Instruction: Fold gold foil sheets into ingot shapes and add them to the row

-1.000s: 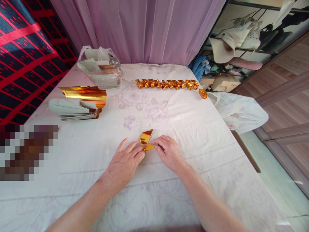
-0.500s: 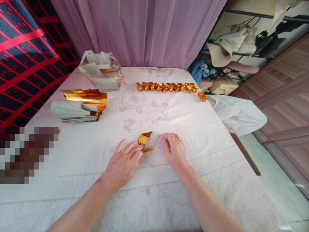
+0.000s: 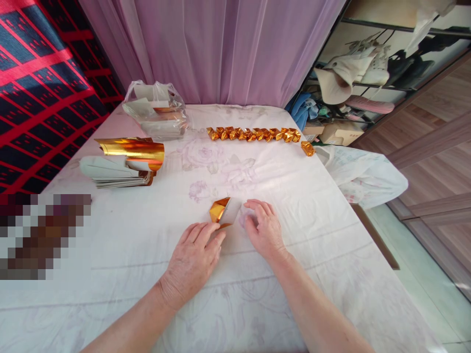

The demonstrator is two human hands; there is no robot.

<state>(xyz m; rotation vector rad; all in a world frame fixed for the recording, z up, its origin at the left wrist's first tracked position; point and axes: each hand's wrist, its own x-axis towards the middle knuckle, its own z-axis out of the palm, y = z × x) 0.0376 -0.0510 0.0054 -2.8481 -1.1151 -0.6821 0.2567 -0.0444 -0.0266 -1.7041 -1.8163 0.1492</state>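
Observation:
A partly folded sheet of gold foil paper lies on the cloth between my hands, its gold flap raised at the left and its pale grey back showing at the right. My left hand is open, fingertips at the paper's lower left edge. On the other side, my right hand hovers with curved, parted fingers just off the paper's right edge; nothing shows in it. Farther back, several folded gold pieces sit in a row, with one more gold piece at the right end.
At the left stands a bent stack of paper sheets with a curled gold sheet behind it. A clear plastic bag of papers is at the back left. Past the table's right edge are a white bag and a shoe shelf.
My left hand has slid down and slightly right, off the gold flap, which now stands up more. The right hand has barely moved, its fingers a little more parted.

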